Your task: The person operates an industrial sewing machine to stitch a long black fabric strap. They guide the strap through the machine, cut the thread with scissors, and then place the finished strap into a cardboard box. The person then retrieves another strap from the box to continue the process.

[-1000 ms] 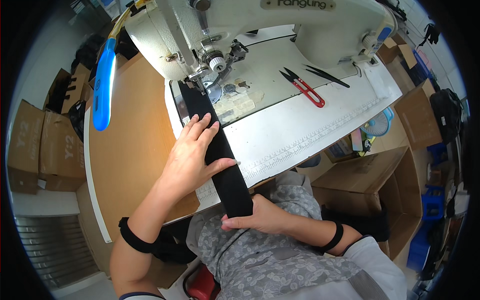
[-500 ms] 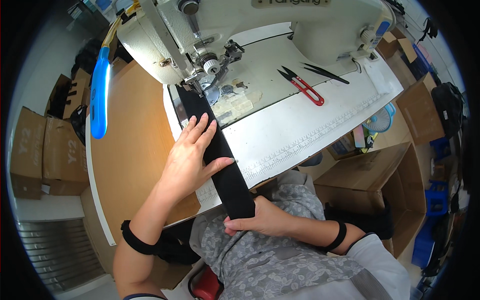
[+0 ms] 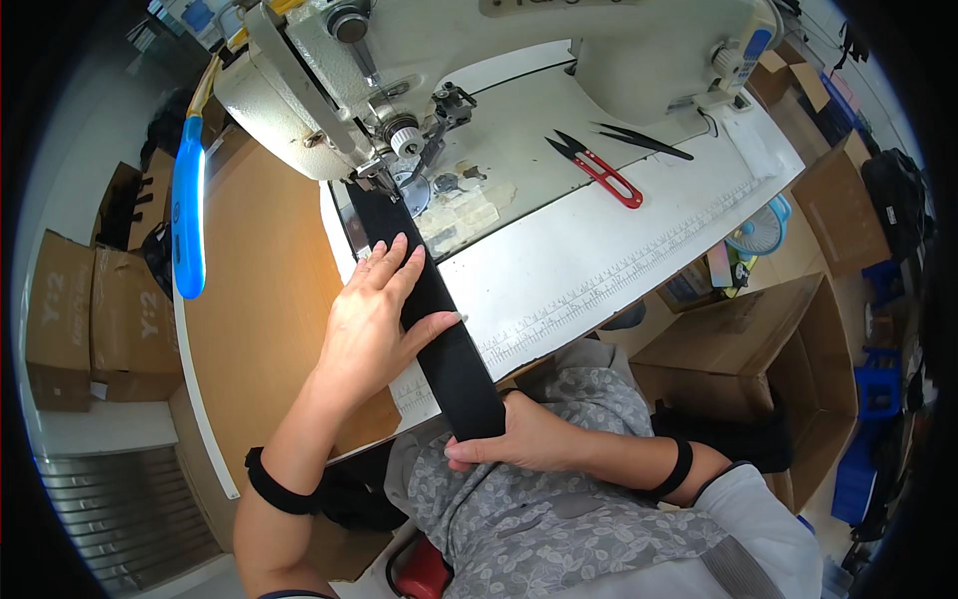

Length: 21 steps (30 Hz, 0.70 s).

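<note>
Black fabric strip: the strip (image 3: 454, 374) runs lengthwise from the presser foot (image 3: 379, 183) of the sewing machine (image 3: 499, 50), across the white worktable (image 3: 559, 290) and over its near edge.
Left hand: the hand (image 3: 364, 324) lies flat on the strip with fingers spread toward the presser foot, pressing rather than gripping.
Right hand: the hand (image 3: 524, 429) pinches the strip's near end just off the worktable edge, thumb on top and the other fingers mostly hidden beneath.
Done at the presser foot: the strip's far part is already in place there, lined up with the machine.
Left on the near side: judging by how it lies, the long stretch between presser foot and right hand has yet to pass through. Stitches cannot be made out, black on black.
Cutting tools: the red-handled thread snips (image 3: 599, 172) and the black tweezers (image 3: 644, 142) lie apart from the hands, unused.
Change from a second ago: the machine and the blue lamp (image 3: 190, 210) sit lower and farther left, seemingly from a head turn. Both hands keep the same hold; any feed of the strip is too slight to tell.
</note>
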Each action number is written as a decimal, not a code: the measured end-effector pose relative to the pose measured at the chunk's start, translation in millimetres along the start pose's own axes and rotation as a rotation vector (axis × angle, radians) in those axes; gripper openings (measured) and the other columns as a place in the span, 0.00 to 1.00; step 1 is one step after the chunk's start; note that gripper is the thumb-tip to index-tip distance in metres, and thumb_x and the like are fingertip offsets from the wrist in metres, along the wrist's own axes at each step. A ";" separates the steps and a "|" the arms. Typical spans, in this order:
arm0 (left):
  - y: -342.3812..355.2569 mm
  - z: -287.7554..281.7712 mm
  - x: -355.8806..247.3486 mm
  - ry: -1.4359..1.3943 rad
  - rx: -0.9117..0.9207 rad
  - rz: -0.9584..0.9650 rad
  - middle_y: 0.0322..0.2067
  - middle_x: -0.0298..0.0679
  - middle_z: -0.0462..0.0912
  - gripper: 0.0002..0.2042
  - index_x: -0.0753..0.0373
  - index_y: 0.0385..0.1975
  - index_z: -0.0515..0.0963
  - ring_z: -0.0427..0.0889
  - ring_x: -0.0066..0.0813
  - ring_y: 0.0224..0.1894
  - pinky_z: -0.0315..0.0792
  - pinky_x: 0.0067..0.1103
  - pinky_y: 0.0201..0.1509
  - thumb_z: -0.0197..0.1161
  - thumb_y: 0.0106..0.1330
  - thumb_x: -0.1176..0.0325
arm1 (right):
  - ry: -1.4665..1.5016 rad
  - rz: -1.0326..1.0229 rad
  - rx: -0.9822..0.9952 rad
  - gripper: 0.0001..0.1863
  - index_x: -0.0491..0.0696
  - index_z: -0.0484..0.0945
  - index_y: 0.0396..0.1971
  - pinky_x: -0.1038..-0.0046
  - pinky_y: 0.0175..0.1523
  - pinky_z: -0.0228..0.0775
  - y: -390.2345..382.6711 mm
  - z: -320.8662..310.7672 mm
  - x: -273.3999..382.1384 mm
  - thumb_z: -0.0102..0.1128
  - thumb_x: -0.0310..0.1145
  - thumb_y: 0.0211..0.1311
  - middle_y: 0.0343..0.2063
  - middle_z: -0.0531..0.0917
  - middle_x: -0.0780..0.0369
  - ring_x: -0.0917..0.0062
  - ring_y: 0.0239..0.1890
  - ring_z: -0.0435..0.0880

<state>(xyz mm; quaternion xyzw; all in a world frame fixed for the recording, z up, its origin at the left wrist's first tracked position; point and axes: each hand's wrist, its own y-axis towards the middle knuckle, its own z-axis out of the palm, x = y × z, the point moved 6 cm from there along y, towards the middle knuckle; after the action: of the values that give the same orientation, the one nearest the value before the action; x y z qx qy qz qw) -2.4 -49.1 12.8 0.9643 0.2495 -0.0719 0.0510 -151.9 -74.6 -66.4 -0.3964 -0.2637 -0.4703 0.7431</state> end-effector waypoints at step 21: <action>2.8 -0.5 1.4 -0.069 -0.087 -0.039 0.53 0.50 0.71 0.22 0.68 0.48 0.73 0.71 0.42 0.54 0.69 0.27 0.53 0.63 0.56 0.61 | 0.049 -0.057 -0.042 0.11 0.38 0.77 0.28 0.80 0.36 0.71 5.0 -4.5 -3.8 0.61 0.32 0.56 0.24 0.81 0.61 0.82 0.28 0.79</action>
<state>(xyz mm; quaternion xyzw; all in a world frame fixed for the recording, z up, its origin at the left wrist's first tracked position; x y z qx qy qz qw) 0.2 -50.8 13.2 0.9531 0.2692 -0.0954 0.1000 -148.9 -75.3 -73.4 -0.3927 -0.2468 -0.5062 0.7270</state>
